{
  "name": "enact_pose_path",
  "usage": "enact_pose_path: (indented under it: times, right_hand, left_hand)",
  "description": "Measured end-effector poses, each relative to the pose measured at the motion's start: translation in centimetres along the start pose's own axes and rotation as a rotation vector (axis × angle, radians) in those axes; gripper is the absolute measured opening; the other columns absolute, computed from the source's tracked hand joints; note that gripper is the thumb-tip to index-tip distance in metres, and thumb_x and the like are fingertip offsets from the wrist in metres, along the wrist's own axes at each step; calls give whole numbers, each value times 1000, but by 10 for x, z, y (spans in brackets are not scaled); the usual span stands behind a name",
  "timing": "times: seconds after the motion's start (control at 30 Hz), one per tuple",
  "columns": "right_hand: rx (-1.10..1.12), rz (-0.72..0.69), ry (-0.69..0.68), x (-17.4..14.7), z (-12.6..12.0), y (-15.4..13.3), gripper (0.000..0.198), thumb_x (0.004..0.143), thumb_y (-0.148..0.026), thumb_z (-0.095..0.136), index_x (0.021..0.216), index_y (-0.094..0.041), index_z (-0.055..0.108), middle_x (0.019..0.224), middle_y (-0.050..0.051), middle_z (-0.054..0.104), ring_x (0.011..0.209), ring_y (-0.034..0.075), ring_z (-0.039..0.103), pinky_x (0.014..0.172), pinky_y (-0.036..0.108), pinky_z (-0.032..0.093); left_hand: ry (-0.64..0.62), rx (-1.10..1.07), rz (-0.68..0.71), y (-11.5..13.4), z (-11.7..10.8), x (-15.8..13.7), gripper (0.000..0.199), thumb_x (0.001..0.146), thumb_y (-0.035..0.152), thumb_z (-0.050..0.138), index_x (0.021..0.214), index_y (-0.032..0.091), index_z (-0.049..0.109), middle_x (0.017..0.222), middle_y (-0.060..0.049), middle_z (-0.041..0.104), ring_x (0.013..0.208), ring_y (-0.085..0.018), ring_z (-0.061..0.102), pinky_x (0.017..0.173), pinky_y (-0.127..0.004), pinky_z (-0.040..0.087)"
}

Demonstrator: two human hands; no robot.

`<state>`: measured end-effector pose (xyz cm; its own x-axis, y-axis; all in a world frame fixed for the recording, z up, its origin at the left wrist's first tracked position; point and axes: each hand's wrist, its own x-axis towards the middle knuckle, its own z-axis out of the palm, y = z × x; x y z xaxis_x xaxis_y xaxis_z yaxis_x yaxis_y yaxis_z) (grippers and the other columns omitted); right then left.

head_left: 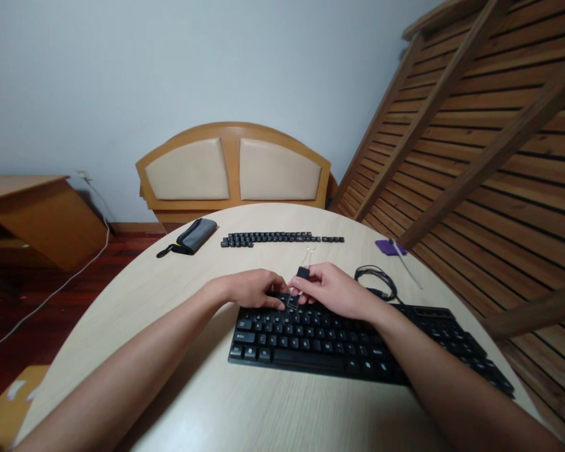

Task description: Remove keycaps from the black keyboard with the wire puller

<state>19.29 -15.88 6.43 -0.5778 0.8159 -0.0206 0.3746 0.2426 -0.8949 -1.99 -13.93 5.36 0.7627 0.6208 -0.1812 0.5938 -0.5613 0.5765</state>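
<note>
A black keyboard [306, 344] lies on the table in front of me, with many keycaps off its upper rows. My right hand [332, 289] is closed on a keycap puller [303, 272], its black handle in my fingers and its two thin wires pointing away from me. My left hand [257, 290] rests at the keyboard's upper left, thumb on the bare key posts and fingers apart from it, bent toward my right hand. A dark, squarish piece [292, 302] shows between my hands; whether either hand touches it, I cannot tell.
Removed keycaps [273, 237] lie in rows beyond the keyboard. A grey pouch [196, 236] sits at the back left. The coiled cable [379, 279], a purple cloth [390, 247] and a white stick [408, 267] lie right. Wooden slats [489, 138] lean beside the round table [179, 339].
</note>
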Motion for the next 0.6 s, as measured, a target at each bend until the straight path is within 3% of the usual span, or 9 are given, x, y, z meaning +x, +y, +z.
enact_pose_path:
  times: [0.17,0.6]
  right_hand:
    - [-133,-16,-51,-4,2,-1,32,91,-40,53,80,-15,70,77,5,72,72,17,67,68,26,50]
    - [-101,-30,-29,2,20,11,33,92,-43,52,84,-15,69,81,6,73,74,18,68,67,27,49]
  left_hand:
    - [-31,70,-4,2,-4,-1,28,85,33,60,107,15,63,96,-7,70,80,-19,60,70,-28,43]
    - [-101,41,-83,-5,-15,-10,26,84,25,62,109,18,62,99,-4,71,86,-18,62,74,-25,45]
